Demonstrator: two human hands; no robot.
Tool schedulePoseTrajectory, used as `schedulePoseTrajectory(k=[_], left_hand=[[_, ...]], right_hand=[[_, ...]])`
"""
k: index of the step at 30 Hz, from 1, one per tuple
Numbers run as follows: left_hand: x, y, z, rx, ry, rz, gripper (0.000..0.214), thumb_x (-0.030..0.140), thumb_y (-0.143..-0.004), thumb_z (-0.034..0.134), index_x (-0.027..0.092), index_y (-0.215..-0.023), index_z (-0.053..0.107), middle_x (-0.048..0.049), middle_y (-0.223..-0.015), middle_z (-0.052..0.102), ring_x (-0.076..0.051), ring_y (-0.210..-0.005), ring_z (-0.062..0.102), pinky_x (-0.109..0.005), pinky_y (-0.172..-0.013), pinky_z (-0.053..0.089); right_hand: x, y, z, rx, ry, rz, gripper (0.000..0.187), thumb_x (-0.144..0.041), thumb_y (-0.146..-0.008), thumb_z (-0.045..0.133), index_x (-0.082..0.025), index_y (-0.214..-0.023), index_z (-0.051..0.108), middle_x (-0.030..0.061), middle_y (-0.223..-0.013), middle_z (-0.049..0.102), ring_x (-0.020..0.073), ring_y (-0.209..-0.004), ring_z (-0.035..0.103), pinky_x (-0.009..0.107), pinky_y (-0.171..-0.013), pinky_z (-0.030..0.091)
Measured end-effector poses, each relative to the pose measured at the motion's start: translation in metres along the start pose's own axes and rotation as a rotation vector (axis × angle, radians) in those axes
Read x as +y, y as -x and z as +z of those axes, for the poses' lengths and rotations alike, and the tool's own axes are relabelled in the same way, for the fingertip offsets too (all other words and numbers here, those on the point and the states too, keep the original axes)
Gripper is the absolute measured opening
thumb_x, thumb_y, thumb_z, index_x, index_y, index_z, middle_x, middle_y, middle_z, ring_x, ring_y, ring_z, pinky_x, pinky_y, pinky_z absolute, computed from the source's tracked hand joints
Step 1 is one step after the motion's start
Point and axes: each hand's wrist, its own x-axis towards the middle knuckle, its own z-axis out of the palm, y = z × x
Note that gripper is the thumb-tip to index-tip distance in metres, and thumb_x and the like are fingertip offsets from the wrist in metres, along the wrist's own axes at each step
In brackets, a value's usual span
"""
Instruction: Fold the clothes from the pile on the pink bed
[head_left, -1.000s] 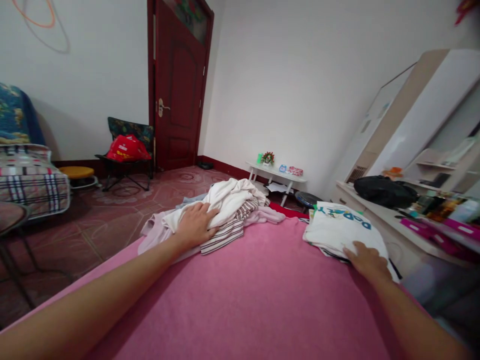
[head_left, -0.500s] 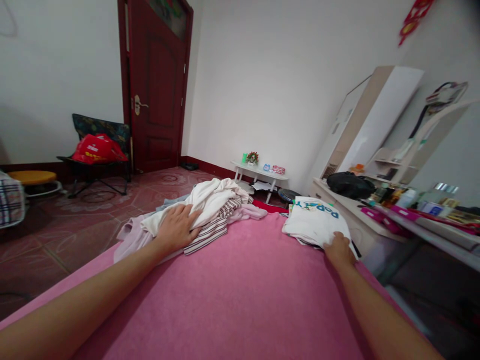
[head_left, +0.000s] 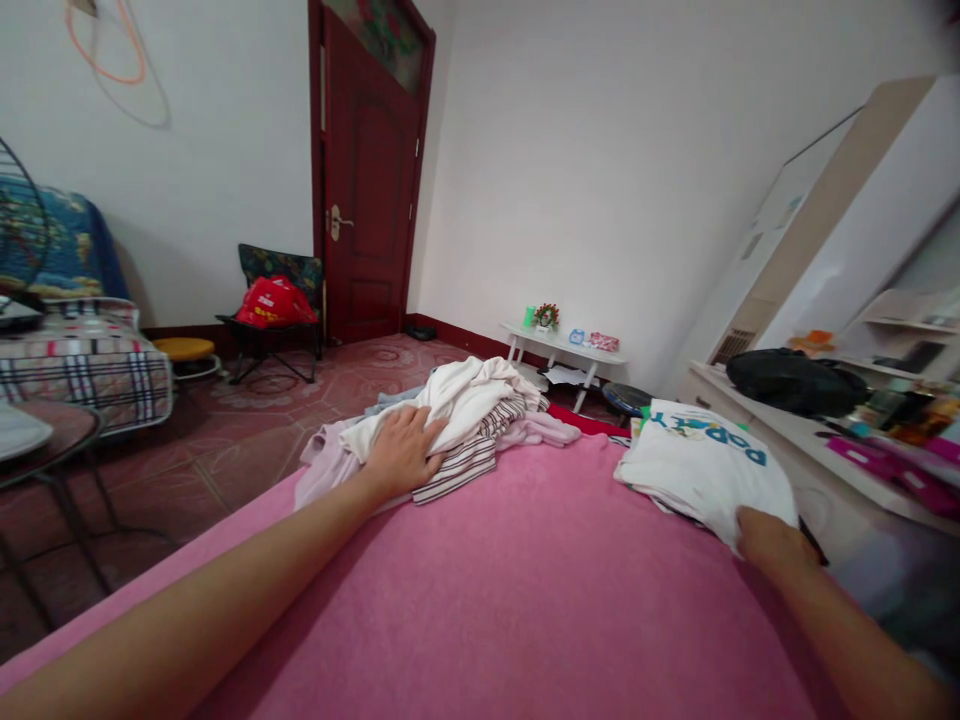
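My left hand (head_left: 405, 450) lies with its fingers stretched out on a heap of clothes, touching a crumpled white garment (head_left: 469, 385). Under that garment, a striped brown-and-white piece (head_left: 457, 472) and a lilac one (head_left: 328, 460) stick out. On the right side of the pink bedcover (head_left: 517, 590), my right hand (head_left: 776, 540) grips the near edge of a white T-shirt (head_left: 694, 465) with blue-green lettering. The T-shirt lies roughly folded on other cloth, of which only thin dark and green edges show. My right fingertips are partly hidden.
Past the bed's far edge stands a low white table (head_left: 559, 340) with a small flowerpot. A white dresser (head_left: 750, 400) with a black bag (head_left: 795, 380) is close on the right. On the left are a folding chair (head_left: 277, 270) holding a red bag and a round side table (head_left: 52, 440).
The view has turned left, so the room sits further right and a plaid sofa now shows. My left hand still rests on the heap; my right hand still grips the T-shirt's edge.
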Motion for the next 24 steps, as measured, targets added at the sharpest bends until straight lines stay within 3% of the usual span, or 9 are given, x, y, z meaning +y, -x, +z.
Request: schedulePoseTrajectory(k=[3,6,10,11,13,14,19,21,24], left_hand=[[0.001,0.0,-0.001,0.006,-0.002,0.004,0.049,0.043,-0.084,0.051,0.024,-0.129,0.053,-0.0116,-0.125,0.051,-0.031,-0.113,0.042,-0.043,-0.096,0.031],[0.0,0.001,0.001,0.019,-0.004,0.027,0.05,0.043,-0.085,0.05,0.023,-0.13,0.053,-0.0129,-0.124,0.052,-0.031,-0.112,0.044,-0.044,-0.096,0.032],[-0.002,0.003,0.004,0.035,-0.023,0.05,0.049,0.044,-0.086,0.049,0.022,-0.13,0.053,-0.0145,-0.126,0.053,-0.032,-0.114,0.044,-0.046,-0.097,0.032],[-0.003,0.004,0.004,0.036,-0.031,0.047,0.049,0.043,-0.086,0.048,0.022,-0.13,0.053,-0.0148,-0.128,0.052,-0.033,-0.116,0.044,-0.046,-0.097,0.033],[-0.002,0.009,0.003,0.029,-0.04,0.039,0.047,0.04,-0.087,0.048,0.022,-0.131,0.053,-0.0152,-0.134,0.049,-0.033,-0.12,0.043,-0.047,-0.098,0.033],[-0.001,0.012,0.001,0.023,-0.037,0.036,0.047,0.038,-0.088,0.048,0.022,-0.131,0.053,-0.0155,-0.138,0.046,-0.033,-0.122,0.043,-0.047,-0.098,0.033],[0.01,0.038,-0.004,-0.038,0.073,0.107,0.051,0.028,-0.083,0.055,0.02,-0.133,0.052,-0.0138,-0.153,0.029,-0.033,-0.141,0.021,-0.05,-0.111,0.023],[0.019,0.051,-0.004,-0.133,0.183,0.183,0.045,0.024,-0.081,0.057,0.022,-0.126,0.059,-0.0119,-0.152,0.033,-0.033,-0.144,0.015,-0.052,-0.114,0.019],[0.033,0.072,-0.012,-0.303,0.494,0.253,0.039,0.03,-0.083,0.058,0.023,-0.121,0.065,-0.0125,-0.14,0.05,-0.033,-0.138,0.031,-0.049,-0.113,0.026]], right_hand=[[-0.048,0.028,-0.012,-0.155,-0.02,-0.085,0.03,-0.002,-0.056,0.055,-0.021,-0.042,0.036,0.0076,-0.056,0.056,0.0331,-0.079,0.066,0.042,-0.069,0.047],[-0.113,0.104,-0.032,-0.307,-0.152,-0.256,0.015,-0.009,-0.063,0.059,-0.019,-0.056,0.05,0.0021,-0.06,0.059,0.0207,-0.067,0.064,0.028,-0.062,0.047],[-0.184,0.24,-0.066,-0.872,-0.649,-0.927,0.011,-0.016,-0.071,0.059,-0.019,-0.081,0.064,-0.0027,-0.073,0.064,0.0111,-0.066,0.059,0.017,-0.057,0.042],[-0.194,0.265,-0.073,-1.086,-0.682,-1.112,0.016,-0.017,-0.072,0.06,-0.02,-0.086,0.066,-0.0034,-0.076,0.065,0.0101,-0.068,0.06,0.016,-0.059,0.043],[-0.201,0.29,-0.08,-1.225,-0.736,-1.242,0.026,-0.02,-0.071,0.065,-0.022,-0.097,0.067,-0.0036,-0.084,0.067,0.0105,-0.074,0.061,0.016,-0.065,0.045],[-0.2,0.29,-0.078,-1.161,-0.778,-1.184,0.03,-0.021,-0.07,0.067,-0.023,-0.1,0.067,-0.0027,-0.088,0.067,0.012,-0.078,0.062,0.018,-0.069,0.046],[-0.168,0.223,-0.022,-0.292,-0.787,-0.602,0.046,-0.024,-0.07,0.07,-0.024,-0.115,0.062,0.0072,-0.122,0.059,0.0266,-0.12,0.048,0.04,-0.104,0.036],[-0.156,0.203,0.003,-0.302,-0.778,-0.518,0.063,-0.029,-0.066,0.074,-0.021,-0.126,0.055,0.0106,-0.127,0.056,0.0289,-0.121,0.048,0.044,-0.103,0.036],[-0.15,0.203,0.016,-0.558,-0.976,-0.548,0.076,-0.028,-0.065,0.075,-0.019,-0.135,0.046,0.0097,-0.129,0.056,0.0248,-0.114,0.055,0.039,-0.099,0.041]])
